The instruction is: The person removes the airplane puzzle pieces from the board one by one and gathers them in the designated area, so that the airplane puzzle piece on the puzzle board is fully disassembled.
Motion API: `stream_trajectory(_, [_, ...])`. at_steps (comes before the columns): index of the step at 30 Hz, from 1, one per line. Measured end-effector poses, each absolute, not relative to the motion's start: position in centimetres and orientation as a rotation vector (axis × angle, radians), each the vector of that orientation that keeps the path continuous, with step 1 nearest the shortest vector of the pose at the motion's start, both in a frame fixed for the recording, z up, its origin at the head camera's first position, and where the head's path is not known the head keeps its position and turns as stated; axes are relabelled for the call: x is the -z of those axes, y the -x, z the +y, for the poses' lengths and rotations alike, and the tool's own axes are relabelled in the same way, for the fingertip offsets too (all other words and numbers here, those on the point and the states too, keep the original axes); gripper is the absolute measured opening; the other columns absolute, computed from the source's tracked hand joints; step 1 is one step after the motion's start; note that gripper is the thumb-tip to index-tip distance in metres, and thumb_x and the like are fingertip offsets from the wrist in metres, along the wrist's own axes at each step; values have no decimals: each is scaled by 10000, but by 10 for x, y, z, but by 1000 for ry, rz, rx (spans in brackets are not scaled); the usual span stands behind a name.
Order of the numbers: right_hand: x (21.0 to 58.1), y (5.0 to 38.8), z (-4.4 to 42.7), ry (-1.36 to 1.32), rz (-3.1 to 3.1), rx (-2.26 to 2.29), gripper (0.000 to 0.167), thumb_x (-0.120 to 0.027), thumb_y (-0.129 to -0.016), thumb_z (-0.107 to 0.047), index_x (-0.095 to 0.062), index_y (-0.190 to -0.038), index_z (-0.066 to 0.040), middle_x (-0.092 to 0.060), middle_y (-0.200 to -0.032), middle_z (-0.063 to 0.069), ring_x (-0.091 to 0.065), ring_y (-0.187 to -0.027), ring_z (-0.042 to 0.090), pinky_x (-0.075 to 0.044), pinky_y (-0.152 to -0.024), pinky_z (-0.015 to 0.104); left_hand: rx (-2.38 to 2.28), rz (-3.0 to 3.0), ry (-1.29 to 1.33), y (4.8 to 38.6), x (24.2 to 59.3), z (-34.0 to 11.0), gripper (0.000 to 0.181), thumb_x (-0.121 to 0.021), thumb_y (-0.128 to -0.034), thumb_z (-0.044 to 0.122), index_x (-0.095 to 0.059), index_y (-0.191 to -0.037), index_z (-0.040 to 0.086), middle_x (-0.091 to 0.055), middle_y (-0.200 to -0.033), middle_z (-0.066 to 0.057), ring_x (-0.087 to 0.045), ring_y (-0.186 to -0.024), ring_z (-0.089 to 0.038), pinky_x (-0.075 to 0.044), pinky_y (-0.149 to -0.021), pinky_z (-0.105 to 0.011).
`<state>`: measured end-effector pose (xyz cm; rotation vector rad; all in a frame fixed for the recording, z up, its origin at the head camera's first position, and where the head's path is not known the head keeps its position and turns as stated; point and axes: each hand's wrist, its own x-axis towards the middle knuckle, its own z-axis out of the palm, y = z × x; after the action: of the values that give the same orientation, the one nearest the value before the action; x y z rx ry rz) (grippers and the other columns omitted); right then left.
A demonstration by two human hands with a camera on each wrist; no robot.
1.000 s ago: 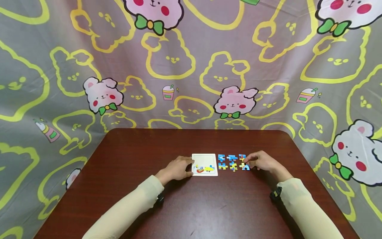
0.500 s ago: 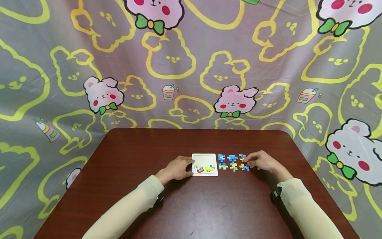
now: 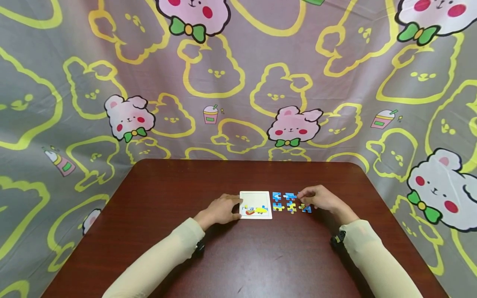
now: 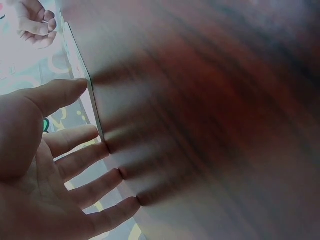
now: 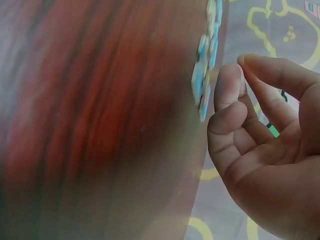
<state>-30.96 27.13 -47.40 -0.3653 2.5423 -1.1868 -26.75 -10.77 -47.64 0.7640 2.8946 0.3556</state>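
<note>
With its fingers spread, my left hand [image 3: 220, 209] rests against the left edge of a square white puzzle board [image 3: 256, 217]. The left wrist view shows its fingertips [image 4: 116, 175] on the table and the thumb at the board's edge. The board's lower part carries a picture in red, yellow and blue; its upper part is plain. To the right, my right hand [image 3: 319, 198] pinches a jigsaw piece between thumb and fingers; just a speck of blue shows there. Below it lies a blue-and-yellow jigsaw piece [image 3: 306, 209]. The right wrist view hides the pinched piece behind the fingers.
Several more loose jigsaw pieces [image 3: 290, 196] lie in two rows between the board and my right hand. All stand on a dark reddish-brown table [image 3: 261, 256]. A patterned cloth [image 3: 238, 82] hangs behind and beside it.
My right hand has moved slightly left and away from me. The upper right jigsaw piece has left its place in the row, pinched in the fingers. My left hand and the board stay still.
</note>
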Motion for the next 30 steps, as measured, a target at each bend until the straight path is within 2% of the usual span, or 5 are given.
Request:
stream_trajectory(5, [472,310,259,374,2515,1213,211,-660,-944,-123,-713,-1124,-26,-712,-908,130,-627,-751,233,-496,-591,330,-354,2891,-767,268,476,-108,563,-708,-915,354,-575,-1404,110,-513,-1502,-119,-475,-1378,-363,-462,-1057,-531])
stream_trajectory(11, [469,311,242,398,2502,1216,227,-651,-948,-131,-714,-1143,-33,-730,-989,136,-656,-821,242,-536,-652,367,-352,2896,-784,269,477,-109,561,-712,-911,348,-580,-1397,101,-521,-1496,-122,-485,-1365,-371,-467,-1051,-529])
stream_trajectory(21, [471,318,215,459,2469,1221,226,-664,-930,-138,-721,-1134,-60,-740,-992,129,-692,-833,220,-518,-618,336,-356,2899,-789,269,477,-109,559,-719,-907,350,-587,-1391,104,-527,-1490,-120,-490,-1359,-368,-473,-1043,-524])
stream_trajectory(26, [470,319,204,537,2489,1192,245,-675,-929,-145,-716,-1143,-33,-746,-967,146,-686,-811,219,-514,-645,337,-351,2902,-784,269,477,-109,558,-721,-905,349,-587,-1389,106,-531,-1488,-108,-490,-1359,-362,-469,-1052,-513])
stream_trajectory(30, [470,317,194,585,2488,1188,232,-667,-924,-117,-717,-1127,-17,-743,-914,155,-676,-771,209,-514,-612,323,-355,2901,-781,269,477,-108,558,-724,-902,344,-586,-1387,105,-534,-1484,-110,-489,-1359,-360,-466,-1054,-517])
